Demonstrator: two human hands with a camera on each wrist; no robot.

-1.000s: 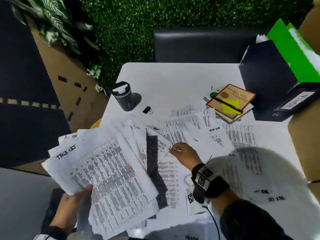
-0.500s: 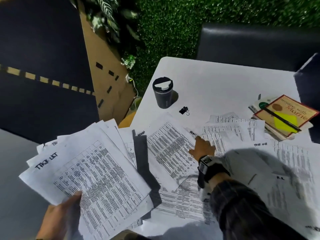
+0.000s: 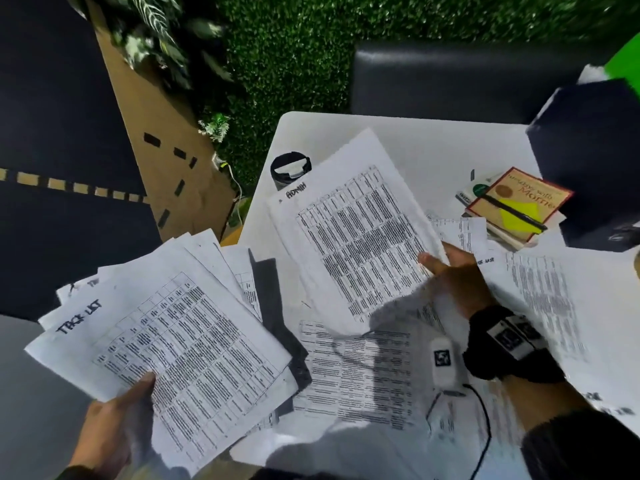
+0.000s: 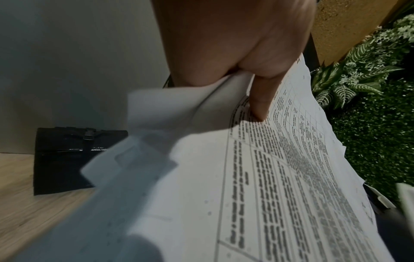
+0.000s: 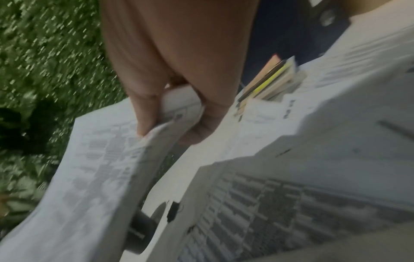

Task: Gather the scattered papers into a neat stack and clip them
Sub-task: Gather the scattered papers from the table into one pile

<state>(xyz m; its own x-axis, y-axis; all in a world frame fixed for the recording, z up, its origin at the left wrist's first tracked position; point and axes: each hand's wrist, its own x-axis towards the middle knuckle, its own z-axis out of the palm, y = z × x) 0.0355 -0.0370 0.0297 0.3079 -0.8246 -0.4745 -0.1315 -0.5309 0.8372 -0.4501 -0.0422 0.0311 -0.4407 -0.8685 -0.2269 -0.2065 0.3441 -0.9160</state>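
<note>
A moment ago my right hand (image 3: 453, 275) was flat on the sheets on the tabletop (image 3: 433, 140). Now it has lifted one sheet, the ADMIN page (image 3: 356, 233), up off the pile. That means one more paper is on its way to my bundle.

My right thumb is on top of the ADMIN page and my right fingers (image 5: 201, 127) are curled under its near right corner, so they pinch it. The page hangs in the air over the far middle of the tabletop and hides part of the black travel cup (image 3: 289, 168).

My left hand (image 3: 110, 431) holds the bundle of papers (image 3: 180, 337) at the near left, off the edge of the tabletop. The top sheet says TASK LIST. My left thumb (image 4: 260, 99) presses down on the top and my other fingers are under the bundle, where I cannot see them. The sheets are fanned out, not neat yet.

Many loose papers (image 3: 360, 372) lie on the tabletop, near and to the right. I think the job is about half done. I cannot see the clip clearly right now. The books (image 3: 519, 202) sit at the far right.
</note>
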